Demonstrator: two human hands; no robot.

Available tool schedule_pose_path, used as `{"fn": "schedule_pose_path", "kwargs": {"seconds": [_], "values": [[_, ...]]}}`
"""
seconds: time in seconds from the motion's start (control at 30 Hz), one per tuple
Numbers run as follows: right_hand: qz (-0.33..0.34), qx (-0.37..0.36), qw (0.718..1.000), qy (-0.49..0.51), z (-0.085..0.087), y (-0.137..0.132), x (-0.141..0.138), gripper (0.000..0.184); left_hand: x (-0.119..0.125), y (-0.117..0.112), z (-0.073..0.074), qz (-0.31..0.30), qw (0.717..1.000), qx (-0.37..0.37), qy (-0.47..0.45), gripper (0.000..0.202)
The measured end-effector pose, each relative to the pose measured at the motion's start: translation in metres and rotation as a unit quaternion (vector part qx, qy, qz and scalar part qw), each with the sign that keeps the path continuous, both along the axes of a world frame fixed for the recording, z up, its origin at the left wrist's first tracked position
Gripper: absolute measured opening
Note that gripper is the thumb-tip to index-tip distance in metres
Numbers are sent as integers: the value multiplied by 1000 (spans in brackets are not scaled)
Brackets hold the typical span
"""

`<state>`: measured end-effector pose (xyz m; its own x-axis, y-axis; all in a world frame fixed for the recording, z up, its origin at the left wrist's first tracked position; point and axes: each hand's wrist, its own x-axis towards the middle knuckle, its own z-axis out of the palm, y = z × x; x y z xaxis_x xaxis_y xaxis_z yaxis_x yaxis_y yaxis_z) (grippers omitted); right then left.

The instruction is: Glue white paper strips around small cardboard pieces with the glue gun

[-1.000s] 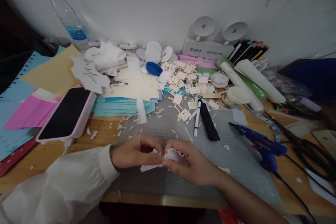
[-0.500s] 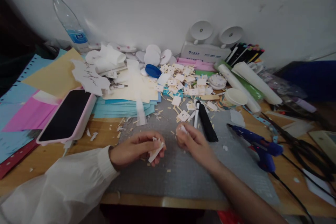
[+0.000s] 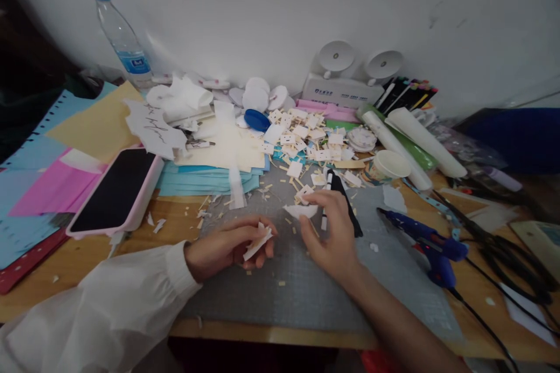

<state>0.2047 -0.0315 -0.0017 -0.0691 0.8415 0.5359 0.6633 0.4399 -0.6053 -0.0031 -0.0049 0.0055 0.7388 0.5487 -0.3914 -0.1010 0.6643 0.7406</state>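
Observation:
My left hand (image 3: 234,247) is closed around a torn piece of white paper (image 3: 259,243), whose ragged edge sticks up between thumb and fingers. Over the middle of the grey cutting mat (image 3: 324,297), my right hand (image 3: 335,233) has its thumb and fingers apart. A curved white paper scrap (image 3: 300,210) lies between its thumb and fingertips; whether they still touch it I cannot tell. Just beyond the fingertips is a small cream card (image 3: 305,190) with dark marks. A white marker (image 3: 324,220) and a black pouch-like item (image 3: 350,204) lie partly behind this hand.
A heap of cream cards (image 3: 301,134) fills the mat's far side beside a paper cup (image 3: 385,166). Rightward lie a blue glue gun (image 3: 431,239) with its cord and black scissors (image 3: 507,256). A phone (image 3: 116,189), paper stacks (image 3: 205,180) and a water bottle (image 3: 125,41) stand leftward.
My right hand has opened from its closed grip, and the white scrap now shows between its fingers. My left hand keeps its paper, turned slightly. The view has shifted a little.

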Motion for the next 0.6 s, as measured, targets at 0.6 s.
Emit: {"fn": "schedule_pose_path", "kwargs": {"seconds": [0.6], "values": [[219,-95,970,46,2,-13,-15,7,1,0,-1,-19,1000,-3,-2,20]]}}
